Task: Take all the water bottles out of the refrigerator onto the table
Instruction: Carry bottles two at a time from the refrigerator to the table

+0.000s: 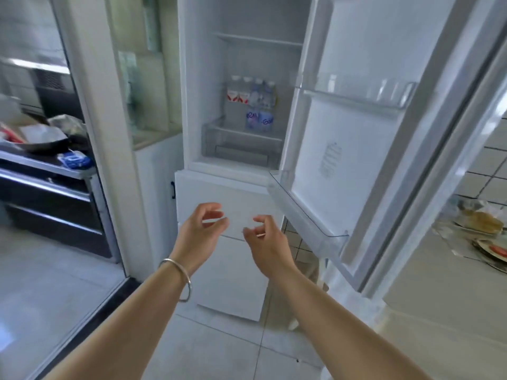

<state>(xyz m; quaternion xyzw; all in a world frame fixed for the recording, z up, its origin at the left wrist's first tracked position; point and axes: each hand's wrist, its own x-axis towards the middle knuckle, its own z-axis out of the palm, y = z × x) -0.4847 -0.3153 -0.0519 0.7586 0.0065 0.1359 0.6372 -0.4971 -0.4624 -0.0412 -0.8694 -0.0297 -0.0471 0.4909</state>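
Hands, left (pixel 201 229) and right (pixel 264 237), hang loosely curled, holding nothing. Reach into the refrigerator (pixel 247 64) and wrap 1 grip around each upright bottle (pixel 251 94).

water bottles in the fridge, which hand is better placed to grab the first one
Slightly the right hand: the water bottles stand right of the shelf's centre, more in line with it. The left hand is equally empty, so the edge is small.

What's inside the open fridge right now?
The refrigerator holds a cluster of water bottles on one shelf, with a clear drawer below. The front bottles hide any behind; the exact count is unclear.
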